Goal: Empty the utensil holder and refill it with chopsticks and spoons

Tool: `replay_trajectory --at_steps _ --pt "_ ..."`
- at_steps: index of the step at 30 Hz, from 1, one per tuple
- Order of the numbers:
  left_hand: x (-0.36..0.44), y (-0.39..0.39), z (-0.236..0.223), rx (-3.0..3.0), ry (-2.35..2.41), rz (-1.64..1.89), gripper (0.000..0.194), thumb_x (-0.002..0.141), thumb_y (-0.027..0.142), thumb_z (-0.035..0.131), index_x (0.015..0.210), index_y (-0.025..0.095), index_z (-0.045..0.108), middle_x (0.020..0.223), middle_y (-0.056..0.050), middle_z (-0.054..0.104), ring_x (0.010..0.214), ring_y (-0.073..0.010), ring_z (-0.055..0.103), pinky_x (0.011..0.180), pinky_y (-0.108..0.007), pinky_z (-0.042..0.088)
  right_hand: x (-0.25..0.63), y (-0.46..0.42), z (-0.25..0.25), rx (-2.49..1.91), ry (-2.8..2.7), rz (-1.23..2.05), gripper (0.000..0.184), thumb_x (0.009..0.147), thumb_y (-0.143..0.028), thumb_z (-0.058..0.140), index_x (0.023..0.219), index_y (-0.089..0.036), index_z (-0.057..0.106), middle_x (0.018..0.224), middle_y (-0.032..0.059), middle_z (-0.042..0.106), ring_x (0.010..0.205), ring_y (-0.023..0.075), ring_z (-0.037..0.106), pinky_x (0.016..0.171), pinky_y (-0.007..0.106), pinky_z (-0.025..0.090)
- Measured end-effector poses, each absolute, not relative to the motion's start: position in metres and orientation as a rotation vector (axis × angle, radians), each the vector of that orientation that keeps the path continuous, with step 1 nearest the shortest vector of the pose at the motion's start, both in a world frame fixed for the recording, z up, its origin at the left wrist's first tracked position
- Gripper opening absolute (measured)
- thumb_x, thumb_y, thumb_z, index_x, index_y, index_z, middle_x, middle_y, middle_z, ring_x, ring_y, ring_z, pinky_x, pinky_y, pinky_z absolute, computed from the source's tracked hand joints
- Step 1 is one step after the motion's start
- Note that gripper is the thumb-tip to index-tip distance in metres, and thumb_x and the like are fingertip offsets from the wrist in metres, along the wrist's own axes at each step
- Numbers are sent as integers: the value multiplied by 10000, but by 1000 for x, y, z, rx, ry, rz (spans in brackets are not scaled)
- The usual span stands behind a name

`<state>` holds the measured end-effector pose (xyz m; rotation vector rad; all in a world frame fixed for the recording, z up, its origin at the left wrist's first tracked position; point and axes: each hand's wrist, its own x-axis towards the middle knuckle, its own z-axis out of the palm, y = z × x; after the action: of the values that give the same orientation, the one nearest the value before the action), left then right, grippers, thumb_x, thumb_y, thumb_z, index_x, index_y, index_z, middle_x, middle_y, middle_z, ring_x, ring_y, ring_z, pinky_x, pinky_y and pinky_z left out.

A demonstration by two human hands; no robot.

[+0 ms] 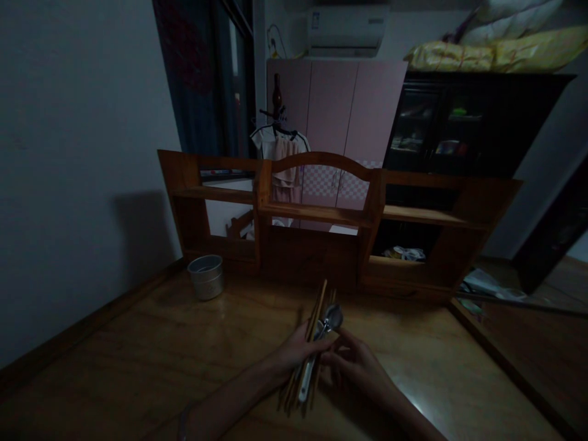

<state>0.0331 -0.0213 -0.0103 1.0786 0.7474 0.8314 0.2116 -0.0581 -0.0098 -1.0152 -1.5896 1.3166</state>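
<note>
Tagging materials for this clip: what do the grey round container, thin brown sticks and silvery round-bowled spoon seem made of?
Grey round container: probably satin metal, given soft sheen. Thin brown sticks: likely matte wood or bamboo, by colour. Silvery round-bowled spoon: apparently polished metal, glinting.

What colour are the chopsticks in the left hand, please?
The chopsticks look yellowish brown; they show best in the head view.

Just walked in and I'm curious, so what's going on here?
A person's left hand grips a bundle of chopsticks and at least one spoon over the wooden surface. The right hand is close beside it, near the spoon's bowl; whether they touch is unclear. A grey cup stands apart, near the wall.
</note>
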Motion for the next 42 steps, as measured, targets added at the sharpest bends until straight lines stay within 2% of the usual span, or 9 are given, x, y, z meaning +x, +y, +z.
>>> replay_trajectory --at_steps 3,7,9,14,22,28,33,35,42 --pt "19 -15 -5 1395 921 835 509 762 325 693 1206 167 499 869 -42 644 666 -161 614 624 -262 496 217 -58 -8 -1061 -1592 1227 485 945 -490 558 1327 -198 500 836 45 636 558 152 574 463 219 432" --pt "-2 -3 -4 1840 1055 946 414 760 175 605 1171 192 553 1122 -77 637 1043 -245 592 909 -329 454 229 -54 -1 -1207 -1638 958 428 973 -482 503 1287 -198 561 859 53 648 711 192 615 585 248 459" --pt "-9 1 -7 1933 1135 926 414 753 143 571 1162 205 562 1168 -81 624 1111 -265 559 968 -356 418 234 -53 2 -1258 -1637 848 401 979 -477 484 1234 -190 603 863 52 647 752 203 620 632 259 465" --pt "-8 -1 -11 2000 1266 880 416 790 198 572 1204 211 534 1188 -106 607 1114 -285 555 967 -376 409 240 -51 2 -1256 -1611 792 390 992 -474 453 1173 -173 623 750 24 619 657 187 597 571 245 439" --pt "0 -15 -13 2271 1583 726 514 882 432 551 1312 167 451 1198 -157 561 1068 -303 568 881 -379 438 244 -48 0 -1251 -1587 726 374 997 -486 456 1096 -170 629 712 12 599 578 164 555 517 235 397" --pt "9 -25 -22 2496 1854 569 543 922 424 490 1399 180 401 1202 -167 529 992 -294 566 790 -358 460 243 -48 -2 -1258 -1566 722 402 993 -522 450 1086 -174 627 709 14 598 568 164 551 505 234 385" --pt "13 -28 -17 2597 1966 527 593 898 478 521 1392 163 431 1211 -180 524 1086 -337 504 868 -413 443 243 -50 0 -1264 -1580 718 402 994 -514 443 1084 -167 624 721 19 605 581 169 562 521 238 397" --pt "13 -27 -15 2587 1961 565 674 887 507 530 1428 133 381 1247 -197 508 1110 -346 490 913 -439 424 243 -50 2 -1268 -1594 708 393 997 -502 437 1090 -168 624 724 21 607 603 175 572 536 240 405" --pt "7 -21 -21 2421 1739 739 943 873 587 490 1524 125 -10 1435 -218 365 1286 -351 396 1022 -451 358 243 -50 1 -1295 -1619 667 385 1001 -494 425 1098 -180 626 723 23 608 631 186 582 548 247 407"
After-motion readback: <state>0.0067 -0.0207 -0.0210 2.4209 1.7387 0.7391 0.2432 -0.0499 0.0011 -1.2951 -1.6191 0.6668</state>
